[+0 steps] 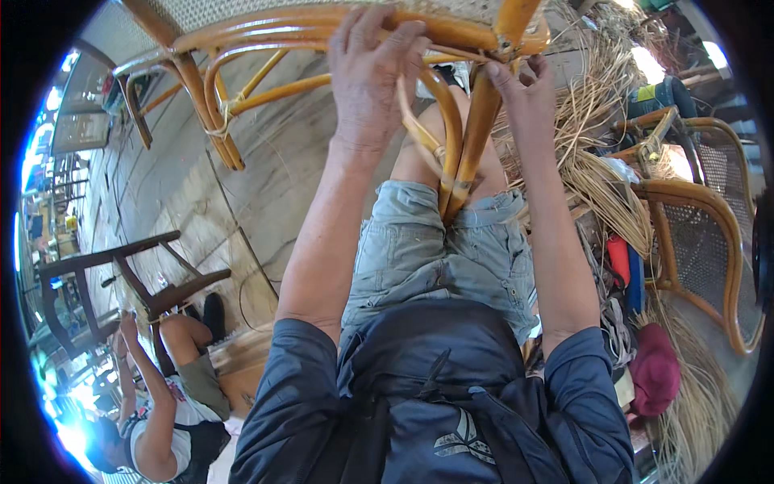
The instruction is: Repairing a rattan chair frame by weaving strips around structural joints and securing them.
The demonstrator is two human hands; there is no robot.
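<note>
A bent rattan chair frame with a woven cane seat stands in front of me, one leg running down between my knees. My left hand is closed over the curved seat rail at the top of the frame, with a thin cane strip looping down from under its fingers. My right hand pinches at the joint where the leg meets the rail, its fingers around the wood and binding there.
A pile of loose cane strands lies to my right beside another rattan chair with a mesh back. A dark wooden chair frame sits at the left, where another person works on it. A maroon cap lies low right.
</note>
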